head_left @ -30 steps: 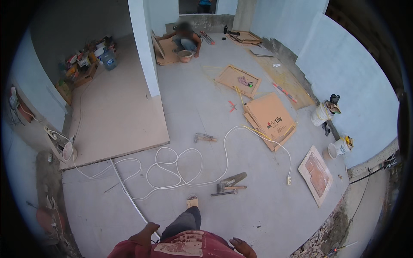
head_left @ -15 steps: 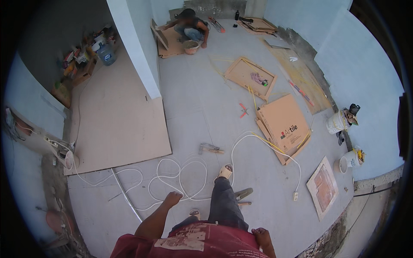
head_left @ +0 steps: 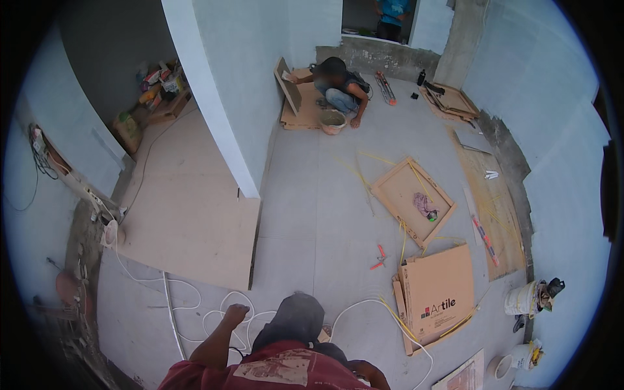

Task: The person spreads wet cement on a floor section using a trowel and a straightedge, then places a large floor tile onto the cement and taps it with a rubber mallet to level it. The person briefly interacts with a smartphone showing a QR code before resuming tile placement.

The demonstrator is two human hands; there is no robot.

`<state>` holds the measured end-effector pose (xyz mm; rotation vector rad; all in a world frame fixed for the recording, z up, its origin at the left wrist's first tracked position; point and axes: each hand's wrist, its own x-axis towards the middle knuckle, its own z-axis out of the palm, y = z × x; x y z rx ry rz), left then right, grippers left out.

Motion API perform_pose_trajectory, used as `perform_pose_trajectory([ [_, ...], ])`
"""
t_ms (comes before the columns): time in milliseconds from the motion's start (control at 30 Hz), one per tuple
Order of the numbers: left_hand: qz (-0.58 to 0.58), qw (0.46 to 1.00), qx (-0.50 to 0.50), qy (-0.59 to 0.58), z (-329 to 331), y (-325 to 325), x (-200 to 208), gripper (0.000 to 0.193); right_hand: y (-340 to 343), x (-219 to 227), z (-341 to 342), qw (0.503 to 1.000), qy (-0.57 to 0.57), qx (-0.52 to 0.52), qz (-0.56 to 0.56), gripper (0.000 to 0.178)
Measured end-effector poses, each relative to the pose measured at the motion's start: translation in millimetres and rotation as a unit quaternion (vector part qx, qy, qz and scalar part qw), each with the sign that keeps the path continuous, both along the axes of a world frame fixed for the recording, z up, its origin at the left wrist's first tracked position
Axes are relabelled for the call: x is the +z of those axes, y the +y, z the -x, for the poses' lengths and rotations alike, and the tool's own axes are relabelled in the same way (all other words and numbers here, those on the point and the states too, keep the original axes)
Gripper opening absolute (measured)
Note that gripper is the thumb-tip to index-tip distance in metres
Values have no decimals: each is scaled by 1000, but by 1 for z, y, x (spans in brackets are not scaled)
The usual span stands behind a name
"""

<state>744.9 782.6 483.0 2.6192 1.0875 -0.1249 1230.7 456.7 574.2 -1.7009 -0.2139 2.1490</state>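
Left hand (head_left: 235, 314) above white cable (head_left: 372, 300), which lies looped on floor (head_left: 344, 244); fingers look curled, can't tell if closed. Right hand (head_left: 365, 371) beside torso, partly hidden, state unclear.

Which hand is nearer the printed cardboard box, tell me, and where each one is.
Right. The right hand, at the picture's lower edge, is down and left of the printed cardboard box; the left hand is farther off to its left.
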Motion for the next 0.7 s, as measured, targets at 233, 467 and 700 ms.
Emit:
perform_pose_trajectory([
  [233, 121, 989, -63, 55, -123, 81, -25, 23, 159, -63, -105, 894, -127, 322, -286, 37],
  [467, 339, 923, 144, 115, -229, 256, -40, 32, 282, 0, -209, 787, -478, 379, -90, 28],
  [700, 0, 998, -50, 27, -383, 505, 1, 17, 448, 39, -294, 858, -416, 224, -200, 35],
])
